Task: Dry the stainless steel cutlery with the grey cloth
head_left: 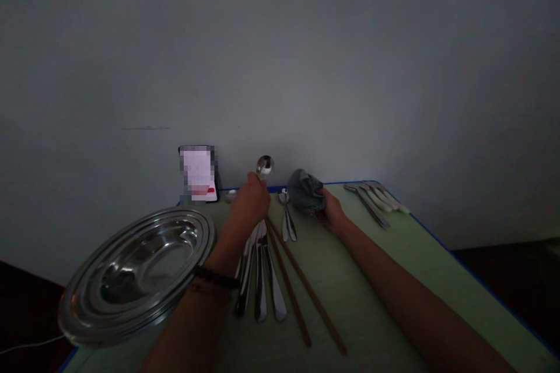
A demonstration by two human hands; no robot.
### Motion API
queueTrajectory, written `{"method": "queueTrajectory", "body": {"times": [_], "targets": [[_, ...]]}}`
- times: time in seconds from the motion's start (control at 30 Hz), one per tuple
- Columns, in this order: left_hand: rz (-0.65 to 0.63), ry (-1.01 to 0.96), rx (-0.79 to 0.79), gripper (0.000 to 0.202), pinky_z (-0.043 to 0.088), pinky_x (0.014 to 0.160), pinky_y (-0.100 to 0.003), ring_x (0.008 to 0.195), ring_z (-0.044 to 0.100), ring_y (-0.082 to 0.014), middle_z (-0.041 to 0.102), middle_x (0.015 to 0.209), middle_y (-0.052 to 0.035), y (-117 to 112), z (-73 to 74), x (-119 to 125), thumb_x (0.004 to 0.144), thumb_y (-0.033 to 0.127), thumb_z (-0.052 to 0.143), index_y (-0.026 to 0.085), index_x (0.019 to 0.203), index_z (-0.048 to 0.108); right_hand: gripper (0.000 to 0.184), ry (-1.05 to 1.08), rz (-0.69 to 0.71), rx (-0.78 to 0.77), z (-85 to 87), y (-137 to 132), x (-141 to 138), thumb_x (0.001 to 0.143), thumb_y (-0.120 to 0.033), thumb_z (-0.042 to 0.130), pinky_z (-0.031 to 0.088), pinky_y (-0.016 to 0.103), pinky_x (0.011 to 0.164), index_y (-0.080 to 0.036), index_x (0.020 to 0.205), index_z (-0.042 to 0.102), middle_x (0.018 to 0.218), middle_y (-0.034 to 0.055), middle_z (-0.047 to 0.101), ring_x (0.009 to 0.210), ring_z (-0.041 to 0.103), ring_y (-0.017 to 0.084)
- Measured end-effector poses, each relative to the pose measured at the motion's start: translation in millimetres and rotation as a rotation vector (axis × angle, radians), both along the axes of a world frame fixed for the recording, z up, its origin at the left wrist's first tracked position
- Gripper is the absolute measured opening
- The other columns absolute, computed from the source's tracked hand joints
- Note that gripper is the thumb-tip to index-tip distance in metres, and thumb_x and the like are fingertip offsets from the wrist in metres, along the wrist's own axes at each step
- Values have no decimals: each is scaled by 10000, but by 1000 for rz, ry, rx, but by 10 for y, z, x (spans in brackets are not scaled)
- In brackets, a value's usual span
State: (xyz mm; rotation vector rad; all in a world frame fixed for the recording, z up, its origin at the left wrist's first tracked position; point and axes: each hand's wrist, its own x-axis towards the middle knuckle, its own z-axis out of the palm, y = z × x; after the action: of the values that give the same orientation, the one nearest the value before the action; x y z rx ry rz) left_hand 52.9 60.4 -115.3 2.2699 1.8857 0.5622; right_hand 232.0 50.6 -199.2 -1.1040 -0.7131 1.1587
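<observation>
My left hand [251,201] is closed round the handle of a shiny metal spoon [265,166], whose bowl points up above my fingers. To its right, my right hand [333,213] grips a bunched grey-blue cloth [305,191], held a little apart from the spoon. Between the two hands lie two small spoons [286,221] with crossed handles. Beneath my left wrist several metal table knives [261,280] are spread with handles toward me. A pair of brown chopsticks [301,285] rests beside them, the far ends hidden by my left hand.
Large stacked steel basins [201,215] stand at the table's left. A phone [199,172] leans upright against the wall behind them. Another spoon [231,194] lies near the phone. At the back right are steel tongs [371,210] and several white-handled utensils [382,201]. The green table [394,262] has a blue edge.
</observation>
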Motion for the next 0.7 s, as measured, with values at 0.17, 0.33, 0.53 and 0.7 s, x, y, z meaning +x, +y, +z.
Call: {"method": "queueTrajectory", "body": {"times": [0.17, 0.33, 0.53, 0.7], "targets": [[-33, -107, 5, 242, 434, 738, -310, 912, 613, -242, 641, 967, -157, -5, 135, -48, 878, 261, 309, 132, 1022, 456, 201, 126, 80, -91, 84, -71, -177, 816, -306, 525, 460, 242, 549, -127, 745, 584, 660, -11, 610, 558, 560, 92], [-147, -187, -78, 208, 438, 652, -270, 785, 628, -200, 660, 858, -133, -41, 233, -140, 833, 210, 357, 115, 937, 511, 142, 254, 52, 32, 378, -143, -245, 731, -272, 504, 465, 208, 542, -188, 654, 589, 594, -33, 643, 549, 588, 110], [-335, -274, -190, 310, 377, 430, -212, 372, 499, -104, 530, 466, 17, -143, 444, -348, 852, 330, 319, 150, 717, 533, 126, 295, 24, 116, 739, -274, -311, 680, -257, 500, 495, 219, 591, -189, 710, 601, 649, -24, 677, 600, 613, 123], [-357, -318, -207, 322, 327, 359, -201, 284, 401, -77, 439, 411, 57, -235, 605, -478, 847, 363, 334, 154, 712, 538, 130, 242, 14, 184, 1001, -277, -357, 668, -271, 485, 493, 203, 600, -203, 703, 590, 629, -48, 661, 611, 601, 113]]}}
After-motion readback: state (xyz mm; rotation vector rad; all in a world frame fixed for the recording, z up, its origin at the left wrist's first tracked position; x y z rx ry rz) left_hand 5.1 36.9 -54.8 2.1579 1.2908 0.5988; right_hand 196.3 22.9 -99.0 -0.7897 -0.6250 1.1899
